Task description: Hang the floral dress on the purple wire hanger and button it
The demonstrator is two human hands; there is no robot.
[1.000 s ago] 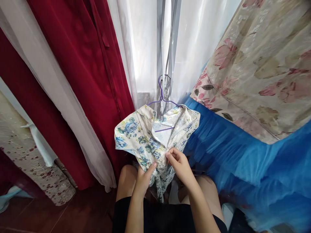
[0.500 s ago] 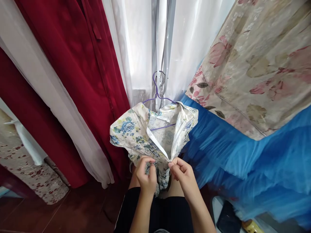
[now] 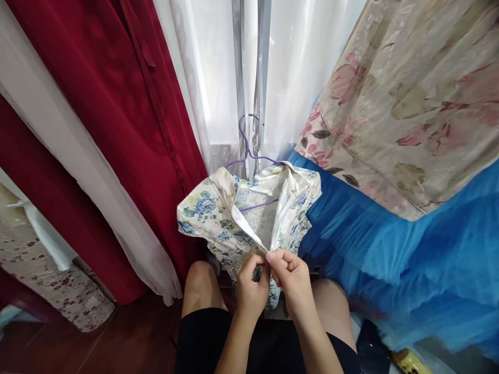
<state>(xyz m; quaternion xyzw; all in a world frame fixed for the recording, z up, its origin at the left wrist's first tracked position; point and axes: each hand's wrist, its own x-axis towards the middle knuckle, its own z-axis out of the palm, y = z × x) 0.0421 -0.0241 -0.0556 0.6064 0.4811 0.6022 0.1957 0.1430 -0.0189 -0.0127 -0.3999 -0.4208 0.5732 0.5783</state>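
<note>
Your right hand (image 3: pixel 291 272) pinches the floral garment (image 3: pixel 205 208) between thumb and forefinger, at the bottom point of its open V-shaped front. Your left hand (image 3: pixel 251 288) is right beside it, fingertips drawn together on the same spot; whatever fine part lies between your fingertips is too small to make out. The garment sits in front of you, above and between your bare knees, its shoulders spread on a purple hanger (image 3: pixel 247 150) whose lower bar shows across the neck opening. What the hook hangs from, you cannot tell. Behind it fall white drapes (image 3: pixel 214 78) with grey strips (image 3: pixel 265 62). On your left hangs a long red cloth (image 3: pixel 105 78); on your right, a rose-printed cloth (image 3: pixel 413 104) over blue tulle (image 3: pixel 370 249). Dark reddish floor (image 3: pixel 128 337) shows at lower left.
</note>
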